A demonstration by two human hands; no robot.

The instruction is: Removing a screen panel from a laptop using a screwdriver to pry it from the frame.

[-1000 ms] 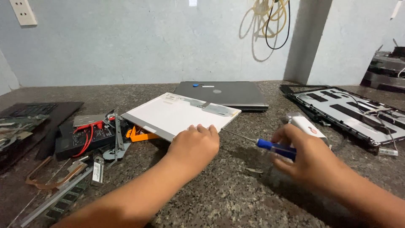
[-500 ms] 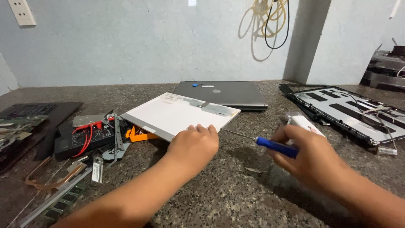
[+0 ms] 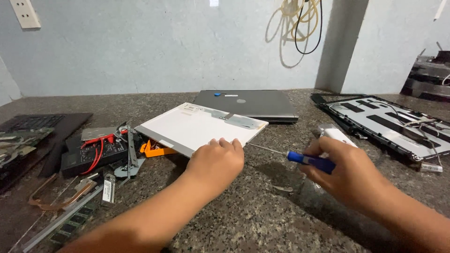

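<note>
1. The left hand (image 3: pixel 216 161) lies palm down on the near edge of a white screen panel (image 3: pixel 199 126), its fingers curled over the rim and pressing on it; it grips nothing else.
2. The right hand (image 3: pixel 349 172) is closed around the blue handle of a screwdriver (image 3: pixel 300 157), whose thin metal shaft points left toward the panel's near right corner. The tip sits just beside that edge; whether it touches cannot be told.
3. The screen panel rests flat on the dark speckled stone counter (image 3: pixel 243 220), tilted so one corner points at the person, with a grey strip along its far edge.
4. A small white object (image 3: pixel 338 136) shows just behind the right hand, partly hidden by it.
5. Just beyond the panel lies a closed grey laptop (image 3: pixel 248 103).
6. Left of the panel, an orange plastic piece (image 3: pixel 154 150) pokes out from under it, next to a black part with red wires (image 3: pixel 93 150) and loose metal brackets.
7. Far right, a black screen frame (image 3: pixel 389 122) with cables lies flat on the counter.
8. Far left, a black keyboard (image 3: pixel 33 122) sits near the counter's edge.
</note>
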